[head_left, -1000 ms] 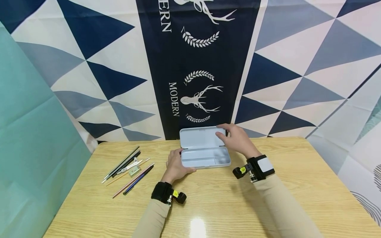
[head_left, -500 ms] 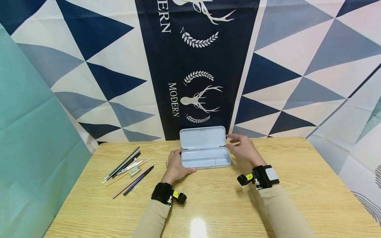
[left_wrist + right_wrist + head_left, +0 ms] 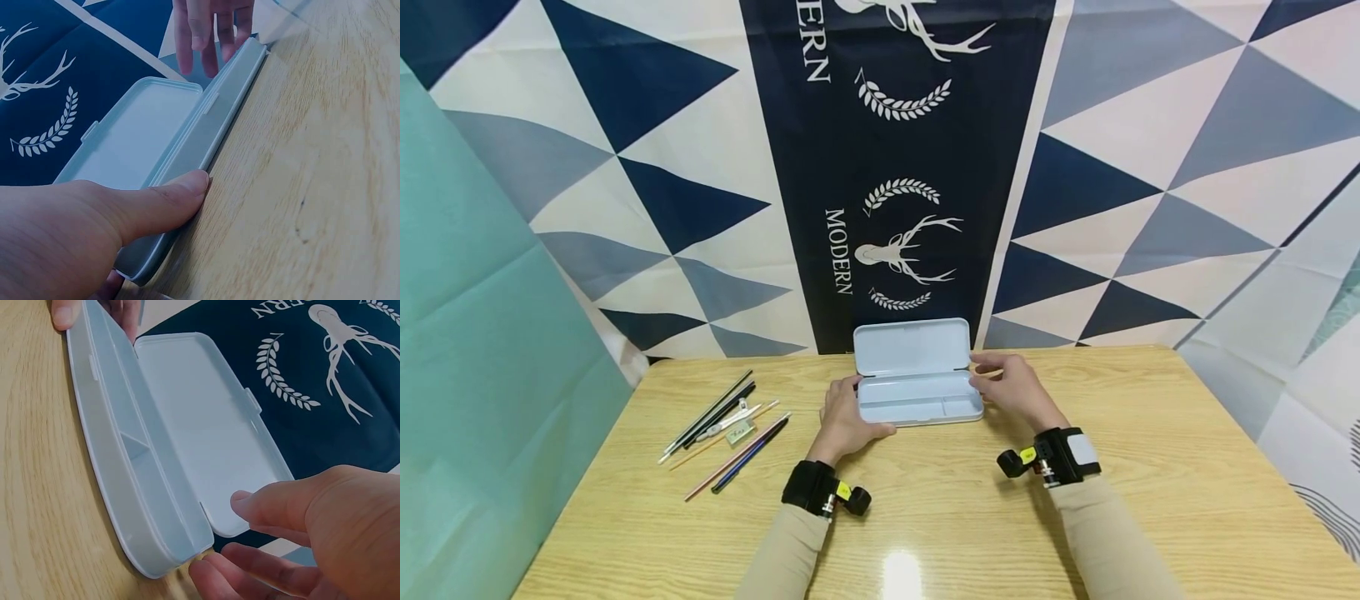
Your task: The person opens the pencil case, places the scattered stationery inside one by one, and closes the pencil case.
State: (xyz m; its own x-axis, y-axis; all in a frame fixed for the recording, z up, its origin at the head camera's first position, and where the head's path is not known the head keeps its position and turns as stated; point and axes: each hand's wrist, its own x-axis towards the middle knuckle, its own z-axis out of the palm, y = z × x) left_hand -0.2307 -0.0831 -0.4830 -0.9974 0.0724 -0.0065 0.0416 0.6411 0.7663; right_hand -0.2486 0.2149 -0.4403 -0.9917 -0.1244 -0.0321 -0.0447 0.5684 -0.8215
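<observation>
A light blue pencil case (image 3: 917, 410) lies with its lid (image 3: 912, 347) raised against the backdrop; dividers split its bare inside into compartments. My left hand (image 3: 842, 417) grips the case's left end, thumb along the front wall and the other fingers round the far side, partly hidden. At the opposite end is my right hand (image 3: 1015, 387), thumb and fingers apart. In the right wrist view, the right hand (image 3: 325, 531) hovers beside the hinge corner with nothing between its fingers; whether a fingertip touches the case I cannot tell.
Left of the case, the wooden table (image 3: 925, 508) bears a loose group: dark pencils (image 3: 718, 412), a white compass (image 3: 727, 422), a small eraser (image 3: 739, 431), a pink pencil (image 3: 733, 458) and a blue pen (image 3: 750, 456). A patterned cloth backdrop (image 3: 910, 150) hangs behind.
My right hand has let go of the raised lid's right edge and come down to the right end of the case. The lid stays up; my left hand keeps its place.
</observation>
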